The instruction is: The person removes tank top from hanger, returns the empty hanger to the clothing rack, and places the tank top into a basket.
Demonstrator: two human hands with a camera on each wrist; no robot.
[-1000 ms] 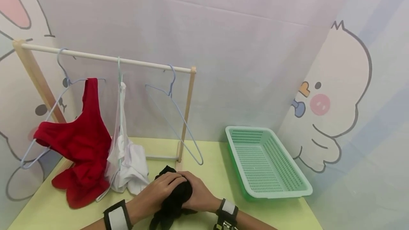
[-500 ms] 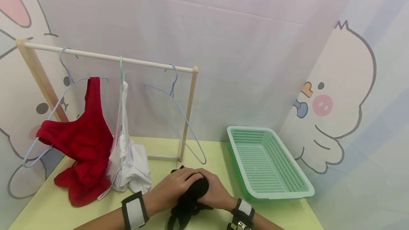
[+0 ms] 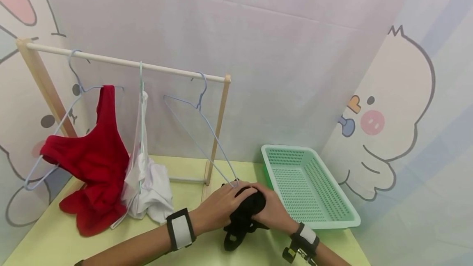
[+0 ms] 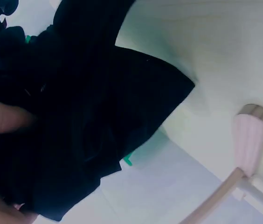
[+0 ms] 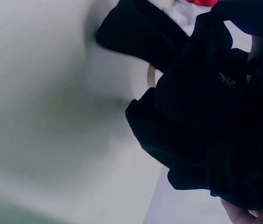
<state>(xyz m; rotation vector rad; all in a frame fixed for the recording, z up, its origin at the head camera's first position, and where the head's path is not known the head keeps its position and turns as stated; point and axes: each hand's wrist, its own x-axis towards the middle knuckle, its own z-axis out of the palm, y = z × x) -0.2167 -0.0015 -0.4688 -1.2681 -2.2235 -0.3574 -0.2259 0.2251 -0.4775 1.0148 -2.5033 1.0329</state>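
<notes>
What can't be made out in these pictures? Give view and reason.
Head: much of the black cloth, covered by the left hand and right hand.
Right wrist: the pale marking on that cloth, too small to read.
Left wrist: much of the left hand, cut off by the left edge.

A staged booth is suggested; a yellow tabletop (image 3: 188,192) is enclosed by cartoon-printed sheets (image 3: 295,73); it is furnished with a small clothes rack (image 3: 170,69).
</notes>
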